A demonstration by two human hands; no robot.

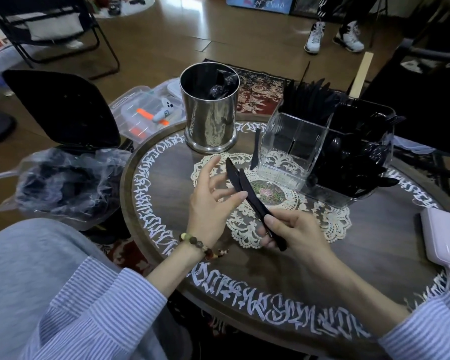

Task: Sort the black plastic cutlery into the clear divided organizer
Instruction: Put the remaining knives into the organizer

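While the round wooden table (pixel 166 183) carried the lot, items stood as follows, listed left to right relative to the hands.

Far left of the left hand, off the table edge: a black-lidded bin (pixel 63 110) lined with a clear plastic bag (pixel 63 183). Beyond it, a clear storage box (pixel 140 110) holding orange and white objects.

Ahead of the left hand: a steel canister (pixel 210 110), upright, with dark wrapped pieces inside.

Left hand (pixel 211 203): open wide, fingers spread, holding nothing; fingertips just beside the knife blades. A bead bracelet (pixel 195 242) sat at its wrist.

Between the hands: two black plastic knives (pixel 247 190), side by side, blades pointing away from the person, above a lace doily (pixel 247 237).

Right hand (pixel 294 232): closed around the handles of both knives, thumb on top.

Ahead of the right hand: one black knife (pixel 255 149) leaning against the near-left wall of the clear divided organizer (pixel 289 152). Near-left compartment held no cutlery; the far and right compartments were packed with black cutlery (pixel 353 162), handles and blades standing above the rim.

Right of the right hand, at the table edge: a pale pink case (pixel 444 235).
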